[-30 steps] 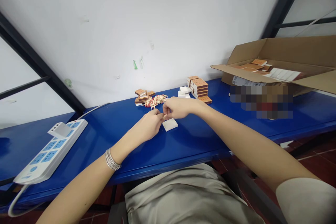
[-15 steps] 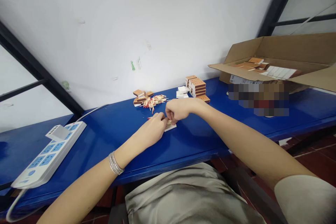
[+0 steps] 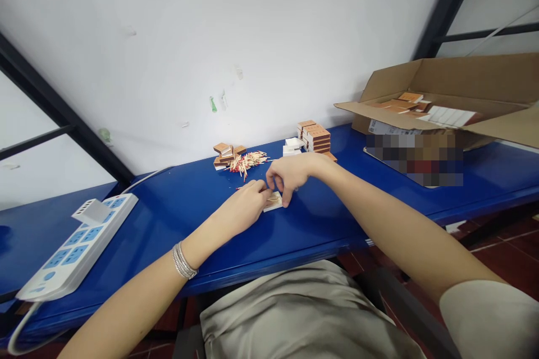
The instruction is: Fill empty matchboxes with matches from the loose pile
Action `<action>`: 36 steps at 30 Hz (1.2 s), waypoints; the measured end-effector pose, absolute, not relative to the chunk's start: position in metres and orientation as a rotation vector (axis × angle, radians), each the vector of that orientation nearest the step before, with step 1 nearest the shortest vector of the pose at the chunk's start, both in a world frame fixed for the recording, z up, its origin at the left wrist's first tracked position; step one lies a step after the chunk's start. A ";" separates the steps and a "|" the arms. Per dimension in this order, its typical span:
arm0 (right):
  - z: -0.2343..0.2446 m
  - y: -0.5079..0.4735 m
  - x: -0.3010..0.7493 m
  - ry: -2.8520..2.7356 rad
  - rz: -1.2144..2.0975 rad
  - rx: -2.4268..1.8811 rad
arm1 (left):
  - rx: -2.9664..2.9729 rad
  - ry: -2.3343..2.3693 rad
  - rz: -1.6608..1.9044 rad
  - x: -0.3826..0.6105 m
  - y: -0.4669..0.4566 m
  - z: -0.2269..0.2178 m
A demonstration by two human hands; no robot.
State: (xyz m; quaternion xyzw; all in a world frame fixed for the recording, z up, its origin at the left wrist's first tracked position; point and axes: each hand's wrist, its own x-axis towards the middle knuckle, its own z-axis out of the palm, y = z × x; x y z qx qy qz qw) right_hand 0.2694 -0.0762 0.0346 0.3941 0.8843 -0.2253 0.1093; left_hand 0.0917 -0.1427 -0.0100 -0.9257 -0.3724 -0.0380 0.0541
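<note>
A small white matchbox tray [image 3: 274, 207] with several matches in it lies on the blue table in front of me. My left hand [image 3: 248, 202] covers its left end, its fingers bent down onto the tray; part of the tray is hidden beneath them. Over the right end arches my right hand [image 3: 289, 175], thumb and fingers apart, with nothing seen between them. The thumb reaches down beside the tray's right edge; whether it touches cannot be made out. Just beyond my hands is a loose heap of red-tipped matches [image 3: 248, 164].
Several matchboxes [image 3: 227, 151] lie behind the match heap. White trays [image 3: 292, 146] sit beside stacked brown matchboxes [image 3: 316, 137] near the wall. An open cardboard box [image 3: 475, 78] holding more matchboxes stands at right. A white power strip [image 3: 80, 249] lies at left on the blue table [image 3: 177, 207].
My right hand's thumb and fingers have spread from a pinch, and the thumb has moved right to the tray's end. More matches in the tray show. My left hand has barely moved.
</note>
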 end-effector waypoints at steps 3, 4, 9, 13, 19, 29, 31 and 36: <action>0.029 -0.074 0.267 2.598 -0.657 1.119 | -2.838 -1.095 -0.182 0.091 -0.141 -0.011; 0.027 -0.074 0.266 2.598 -0.655 1.113 | -2.855 -1.081 -0.217 0.091 -0.141 -0.012; 0.026 -0.073 0.265 2.602 -0.634 1.096 | -2.971 -1.045 -0.376 0.092 -0.138 -0.014; 0.027 -0.073 0.266 2.595 -0.662 1.101 | -3.029 -1.048 -0.509 0.087 -0.136 -0.006; 0.029 -0.073 0.266 2.558 -0.691 1.154 | -3.104 -1.278 -0.588 0.061 -0.128 0.009; 0.024 -0.052 0.277 2.547 -1.252 1.059 | -3.093 -1.451 -0.501 0.048 -0.115 0.008; 0.020 -0.046 0.281 2.533 -1.377 1.014 | -2.990 -1.537 -0.490 0.047 -0.113 0.010; 0.013 -0.035 0.290 2.506 -1.436 1.089 | -2.870 -1.598 -0.492 0.041 -0.107 0.009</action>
